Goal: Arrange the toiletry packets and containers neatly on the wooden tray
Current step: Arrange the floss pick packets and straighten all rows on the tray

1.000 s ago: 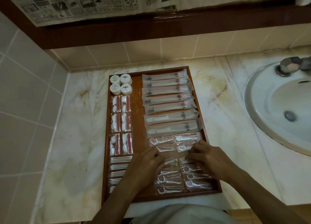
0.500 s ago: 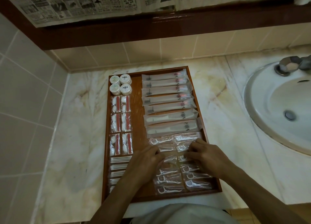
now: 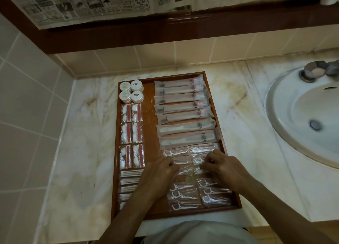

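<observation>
Two hands: both sit low on the tray, over the clear floss packets, which lie in two columns at its near right.
Left hand: its fingers are curled, tips at the left column's upper packets; it seems to pinch a packet edge, though the film is too clear to be sure.
Right hand: its fingers are curled too, tips pressed on the right column's packets just across the gap from the left hand.
Key relation: the packet being straightened lies right under and between the fingertips, its long axis running left to right across the tray. Each hand is nearest its own column, so the coming nudge looks like a short slide along the tray's length to even the rows.
Near left: flat white stick packets are stacked along the left rim, partly hidden by the left forearm.
Middle left: red-and-white packets stand in pairs, three rows deep.
Middle right: long sleeves lie crosswise in a stack of rows, slightly fanned.
Far left corner: four round white tubs sit together in a square.
Table: marble, with the tray on it.
Beyond: a sink at right.
Progress: judged nearly done; only the floss rows still look uneven.
</observation>
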